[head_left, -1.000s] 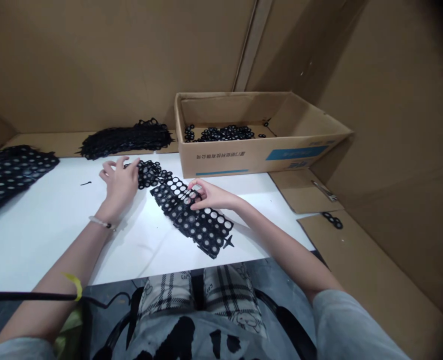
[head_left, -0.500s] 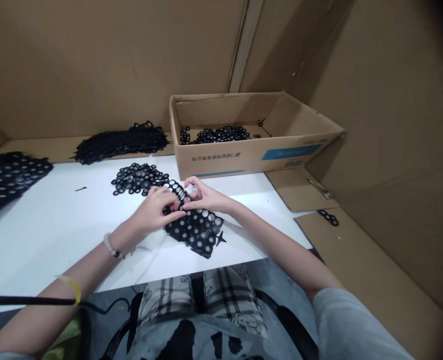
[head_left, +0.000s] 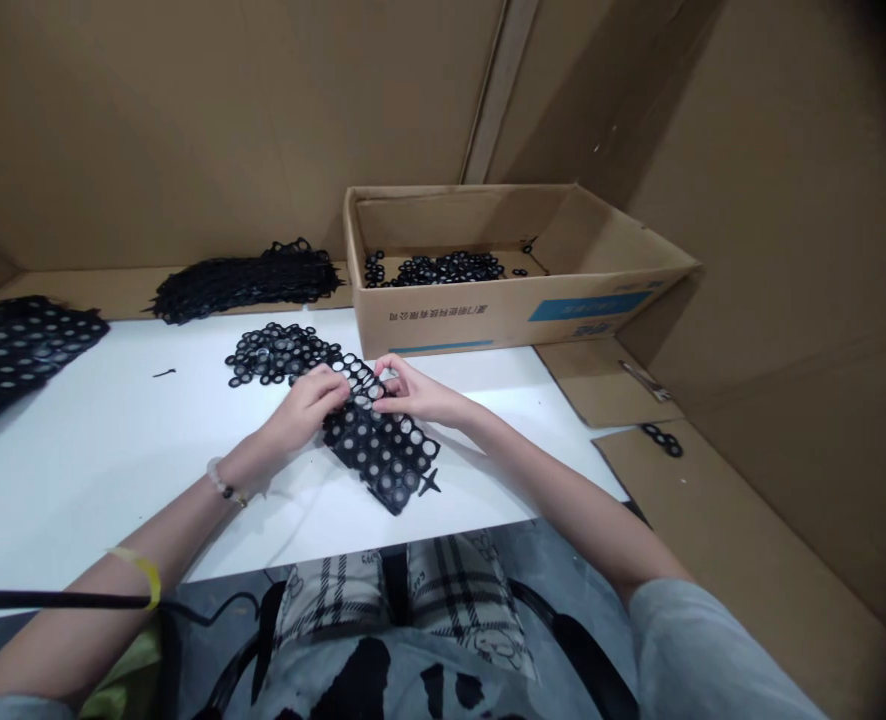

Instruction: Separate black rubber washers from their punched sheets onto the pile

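A black rubber sheet (head_left: 383,460) punched with rows of round holes lies on the white table, with its upper end raised between my hands. My left hand (head_left: 304,405) grips the sheet's upper left edge. My right hand (head_left: 413,392) pinches the same end from the right. Just beyond my left hand is a loose heap of small black rubber rings (head_left: 278,352). A small black cross-shaped scrap (head_left: 429,483) lies at the sheet's lower end.
A cardboard box (head_left: 428,330) with black rings inside (head_left: 435,268) stands behind the white table (head_left: 90,470). Stacked punched sheets (head_left: 15,350) lie far left, a dark heap (head_left: 248,283) lies at the back, and cardboard walls surround the table.
Over the last second, my left hand has moved from the ring heap onto the sheet. The sheet has turned slightly and its upper end has lifted between my hands.
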Action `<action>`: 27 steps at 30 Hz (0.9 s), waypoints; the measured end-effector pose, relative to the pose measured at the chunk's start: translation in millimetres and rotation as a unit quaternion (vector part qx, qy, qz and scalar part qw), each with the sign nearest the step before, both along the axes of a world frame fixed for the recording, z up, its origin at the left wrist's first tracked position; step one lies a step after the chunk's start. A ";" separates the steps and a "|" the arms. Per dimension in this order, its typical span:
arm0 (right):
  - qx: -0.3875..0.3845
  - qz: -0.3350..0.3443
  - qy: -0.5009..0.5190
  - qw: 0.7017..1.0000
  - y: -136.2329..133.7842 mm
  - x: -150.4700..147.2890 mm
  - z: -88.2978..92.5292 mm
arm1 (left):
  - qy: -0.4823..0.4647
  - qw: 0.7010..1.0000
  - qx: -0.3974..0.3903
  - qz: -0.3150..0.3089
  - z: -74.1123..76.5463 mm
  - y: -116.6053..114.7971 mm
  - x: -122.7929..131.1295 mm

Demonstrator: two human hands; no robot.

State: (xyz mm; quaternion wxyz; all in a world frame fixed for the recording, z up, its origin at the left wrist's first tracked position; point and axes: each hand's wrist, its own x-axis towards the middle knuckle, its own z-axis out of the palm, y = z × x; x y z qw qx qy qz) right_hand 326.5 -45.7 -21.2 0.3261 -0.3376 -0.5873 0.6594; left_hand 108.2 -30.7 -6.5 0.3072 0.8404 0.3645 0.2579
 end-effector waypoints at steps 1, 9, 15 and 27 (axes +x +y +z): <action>-0.009 -0.013 -0.004 1.000 0.6 0.9 1.0 | -0.030 0.999 0.001 0.036 1.1 5.4 -4.6; -0.036 -0.072 -0.040 0.996 -1.3 0.5 7.2 | 0.059 0.900 0.226 0.367 -3.9 50.7 -54.7; -0.048 -0.070 -0.041 0.996 -1.9 -1.4 9.4 | 0.118 0.909 0.251 0.310 -6.3 39.1 -41.6; -0.045 -0.031 0.050 0.997 -1.7 -4.5 2.7 | 0.101 0.987 0.122 -0.035 9.3 -18.8 6.0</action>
